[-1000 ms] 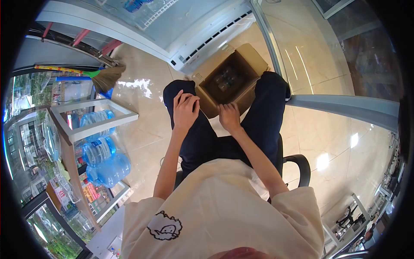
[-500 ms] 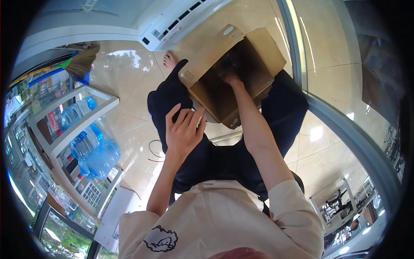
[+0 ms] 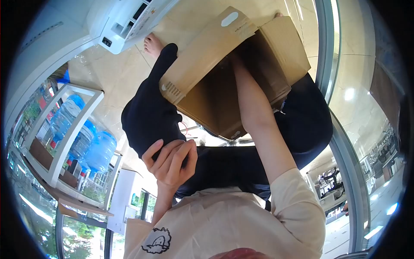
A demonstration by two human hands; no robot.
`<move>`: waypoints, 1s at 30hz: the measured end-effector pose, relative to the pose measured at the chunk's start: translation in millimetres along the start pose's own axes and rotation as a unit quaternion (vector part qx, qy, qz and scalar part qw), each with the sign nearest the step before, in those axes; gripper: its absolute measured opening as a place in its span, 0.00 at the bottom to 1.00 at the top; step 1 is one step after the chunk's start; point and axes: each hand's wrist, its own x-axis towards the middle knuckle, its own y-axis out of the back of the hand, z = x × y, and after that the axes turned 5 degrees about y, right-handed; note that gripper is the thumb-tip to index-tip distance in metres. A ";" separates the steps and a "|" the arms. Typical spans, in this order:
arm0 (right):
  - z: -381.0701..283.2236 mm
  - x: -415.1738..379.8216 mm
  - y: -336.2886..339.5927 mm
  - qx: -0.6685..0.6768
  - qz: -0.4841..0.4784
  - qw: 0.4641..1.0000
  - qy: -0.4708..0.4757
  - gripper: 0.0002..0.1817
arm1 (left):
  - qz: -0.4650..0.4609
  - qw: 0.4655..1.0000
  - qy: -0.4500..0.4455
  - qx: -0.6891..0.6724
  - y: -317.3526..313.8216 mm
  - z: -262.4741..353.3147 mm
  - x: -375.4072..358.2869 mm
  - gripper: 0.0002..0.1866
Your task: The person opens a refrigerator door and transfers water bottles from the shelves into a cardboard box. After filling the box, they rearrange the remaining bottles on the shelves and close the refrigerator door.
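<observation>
An open cardboard box [image 3: 202, 47] stands tilted between my legs, its flaps folded outward and its opening facing me. My right forearm [image 3: 250, 99] reaches deep into it. The right hand itself is lost in the dark inside, so its fingers and anything they touch are hidden. My left hand [image 3: 170, 162] hovers by my left leg in dark trousers [image 3: 148, 116], fingers loosely bent and a little apart, with nothing visible in them. It is apart from the box. What lies at the bottom of the box cannot be made out.
On the left, a white rack [image 3: 64, 142] holds blue water bottles [image 3: 101, 149]. A white appliance [image 3: 116, 30] stands at the upper left, near my bare foot [image 3: 152, 44]. A metal frame [image 3: 345, 168] edges a glass panel on the right. Beneath is a tiled floor [image 3: 103, 64].
My right arm has gone deeper into the box, and its hand has passed out of sight. My left hand has drawn back toward my body, fingers more bent. The head view has shifted closer.
</observation>
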 end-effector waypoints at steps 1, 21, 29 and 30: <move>1.7 1.4 -4.6 0.002 0.000 1.000 -0.003 0.49 | -0.002 1.000 0.002 0.004 0.1 0.4 0.6 0.05; -68.3 -76.9 71.7 0.115 0.145 0.980 -0.075 0.57 | 0.073 0.996 -0.033 -0.028 14.9 -17.0 28.1 0.04; -126.8 -163.0 142.6 0.194 0.276 0.938 -0.082 0.56 | -0.008 0.985 -0.157 0.075 12.4 -30.3 44.1 0.08; -129.8 -167.3 140.6 0.175 0.304 0.935 -0.053 0.54 | -0.053 0.983 -0.163 0.063 6.0 -28.9 45.0 0.10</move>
